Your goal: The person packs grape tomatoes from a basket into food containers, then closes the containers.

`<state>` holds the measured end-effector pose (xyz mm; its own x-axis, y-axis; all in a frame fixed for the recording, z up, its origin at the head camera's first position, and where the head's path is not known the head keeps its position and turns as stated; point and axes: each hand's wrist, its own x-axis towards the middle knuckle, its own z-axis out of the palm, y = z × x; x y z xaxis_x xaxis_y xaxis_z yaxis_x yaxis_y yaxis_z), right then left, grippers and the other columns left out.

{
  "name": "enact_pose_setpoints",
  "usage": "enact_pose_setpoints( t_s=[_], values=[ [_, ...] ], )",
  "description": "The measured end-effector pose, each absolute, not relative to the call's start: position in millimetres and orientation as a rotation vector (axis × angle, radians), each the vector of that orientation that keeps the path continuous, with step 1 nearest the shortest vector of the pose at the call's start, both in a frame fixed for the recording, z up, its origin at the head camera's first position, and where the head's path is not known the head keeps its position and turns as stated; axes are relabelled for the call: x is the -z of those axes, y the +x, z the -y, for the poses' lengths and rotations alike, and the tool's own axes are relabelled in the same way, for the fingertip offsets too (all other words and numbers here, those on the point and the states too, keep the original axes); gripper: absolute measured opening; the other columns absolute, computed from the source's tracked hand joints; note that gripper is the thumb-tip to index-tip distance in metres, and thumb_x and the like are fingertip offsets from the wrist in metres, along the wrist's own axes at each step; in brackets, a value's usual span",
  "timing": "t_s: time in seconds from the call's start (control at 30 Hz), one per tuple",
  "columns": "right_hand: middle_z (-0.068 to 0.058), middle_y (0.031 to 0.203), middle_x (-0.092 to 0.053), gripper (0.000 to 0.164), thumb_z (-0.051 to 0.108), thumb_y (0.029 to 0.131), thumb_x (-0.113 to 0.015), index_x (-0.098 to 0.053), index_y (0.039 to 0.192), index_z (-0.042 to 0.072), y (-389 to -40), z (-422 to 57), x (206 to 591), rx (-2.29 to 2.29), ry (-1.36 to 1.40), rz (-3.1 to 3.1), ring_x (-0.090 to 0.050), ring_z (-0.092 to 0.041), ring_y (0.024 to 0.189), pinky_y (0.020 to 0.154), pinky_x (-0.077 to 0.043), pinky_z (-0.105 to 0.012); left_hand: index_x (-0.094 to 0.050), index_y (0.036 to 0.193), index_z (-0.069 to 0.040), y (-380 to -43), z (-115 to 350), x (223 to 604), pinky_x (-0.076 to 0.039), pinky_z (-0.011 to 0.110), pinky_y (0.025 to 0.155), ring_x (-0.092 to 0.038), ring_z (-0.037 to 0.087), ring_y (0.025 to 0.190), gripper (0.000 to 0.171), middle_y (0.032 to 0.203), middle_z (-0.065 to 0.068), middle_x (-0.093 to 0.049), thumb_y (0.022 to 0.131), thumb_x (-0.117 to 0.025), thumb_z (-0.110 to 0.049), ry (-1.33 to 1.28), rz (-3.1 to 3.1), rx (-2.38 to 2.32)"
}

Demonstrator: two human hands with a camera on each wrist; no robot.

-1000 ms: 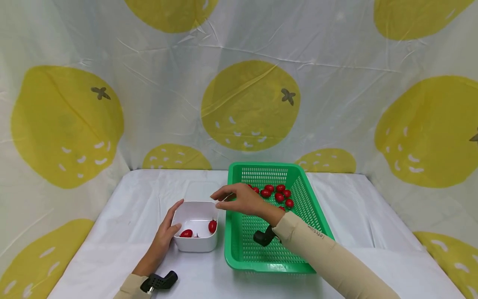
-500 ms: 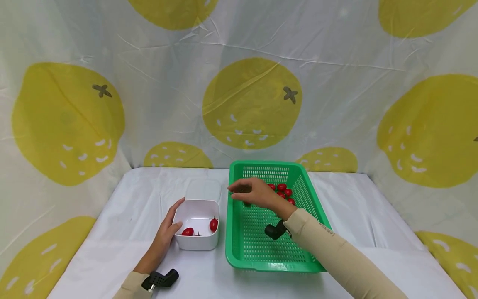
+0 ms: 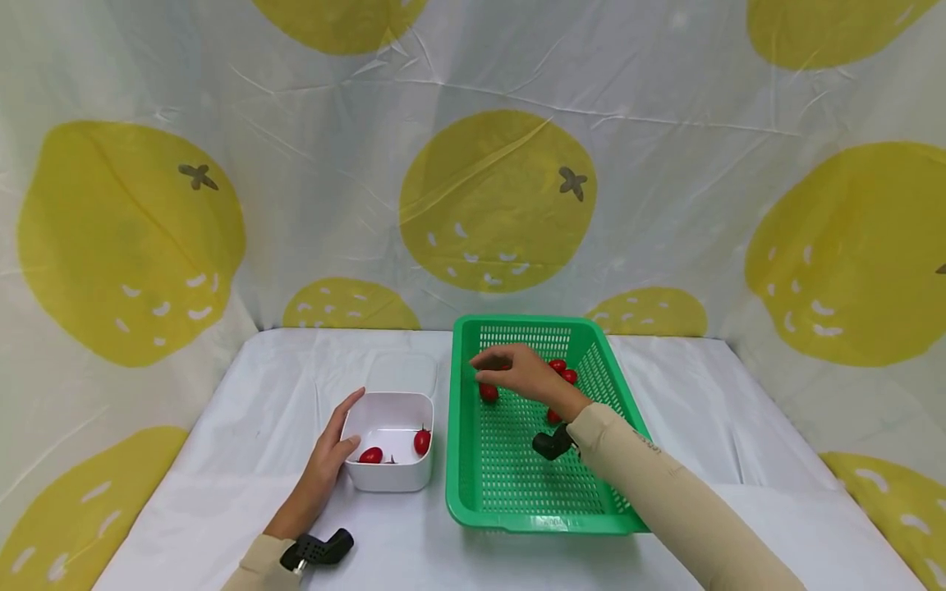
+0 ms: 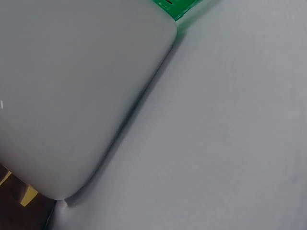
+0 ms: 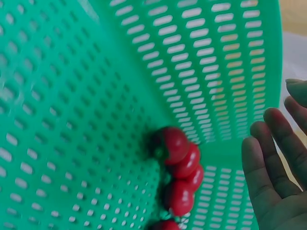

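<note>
A white square plastic box (image 3: 393, 478) stands on the table, holding red cherry tomatoes (image 3: 371, 455). At its left side my left hand (image 3: 323, 458) grips it, thumb over the rim and a finger reaching to the far corner. My right hand (image 3: 517, 371) hovers inside the far part of the green basket (image 3: 543, 524), its fingers bent loosely with nothing between them. Close below the fingertips is a tomato (image 3: 489, 393); several more tomatoes (image 5: 180, 197) lie in a cluster, partly hidden by the hand in the head view. The left wrist view shows mostly the box's side (image 4: 86, 86).
A clear lid (image 3: 402, 373) lies flat behind the white box. The basket has high perforated walls and stands close to the box's right. White cloth (image 3: 709, 427) covers the table, and a lemon-print curtain (image 3: 325, 189) closes off the back and sides.
My right hand has moved right from beside the box's rim to over the tomatoes in the basket and lowered into it. My left hand has stayed on the box.
</note>
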<state>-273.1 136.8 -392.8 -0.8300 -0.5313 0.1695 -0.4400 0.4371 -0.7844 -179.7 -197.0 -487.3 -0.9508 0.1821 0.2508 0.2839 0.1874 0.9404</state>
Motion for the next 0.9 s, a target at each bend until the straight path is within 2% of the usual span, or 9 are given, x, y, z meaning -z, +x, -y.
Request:
enact_pose_setpoints(
  t_s=[0.17, 0.33, 0.6, 0.8, 0.9],
  values=[
    [-0.011, 0.111, -0.069, 0.026, 0.017, 0.091, -0.068, -0.069, 0.115, 0.006, -279, -145, 400, 1.334, -0.795, -2.597, -0.064, -0.02, 0.1, 0.087, -0.051, -0.036, -0.027, 0.152, -0.027, -180, 197, 488, 0.001, 0.071, 0.107, -0.009, 0.024, 0.145, 0.062, 0.158, -0.002, -0.02, 0.094, -0.04, -0.011, -0.468, 2.35, 1.914],
    [-0.013, 0.109, -0.069, 0.026, 0.017, 0.091, -0.068, -0.07, 0.113, 0.004, -285, -149, 407, 1.322, -0.793, -2.634, -0.064, -0.024, 0.1, 0.087, -0.051, -0.04, -0.028, 0.152, -0.026, -181, 197, 487, 0.001, 0.07, 0.108, -0.01, 0.023, 0.145, 0.062, 0.157, -0.002, -0.021, 0.094, -0.04, -0.01, -0.487, 2.338, 1.907],
    [-0.009, 0.104, -0.071, 0.023, 0.014, 0.089, -0.07, -0.071, 0.109, 0.003, -288, -148, 409, 1.256, -0.746, -2.679, -0.065, -0.019, 0.095, 0.083, -0.053, -0.033, -0.027, 0.152, -0.027, -182, 196, 484, 0.001, 0.071, 0.107, -0.008, 0.025, 0.146, 0.061, 0.158, -0.001, -0.019, 0.094, -0.041, -0.014, -0.484, 2.345, 1.895],
    [-0.008, 0.107, -0.07, 0.024, 0.013, 0.088, -0.07, -0.071, 0.11, 0.003, -287, -148, 415, 1.165, -0.791, -2.697, -0.065, -0.02, 0.098, 0.084, -0.053, -0.033, -0.027, 0.152, -0.025, -181, 198, 485, 0.002, 0.072, 0.106, -0.007, 0.027, 0.145, 0.062, 0.158, 0.002, -0.019, 0.093, -0.04, -0.011, -0.485, 2.339, 1.909],
    [-0.008, 0.107, -0.07, 0.024, 0.013, 0.088, -0.071, -0.072, 0.11, 0.004, -287, -148, 419, 1.15, -0.815, -2.698, -0.065, -0.02, 0.099, 0.085, -0.053, -0.034, -0.027, 0.152, -0.027, -181, 198, 486, 0.002, 0.071, 0.106, -0.007, 0.026, 0.145, 0.062, 0.158, 0.0, -0.019, 0.093, -0.04, -0.011, -0.476, 2.338, 1.918]
  ],
)
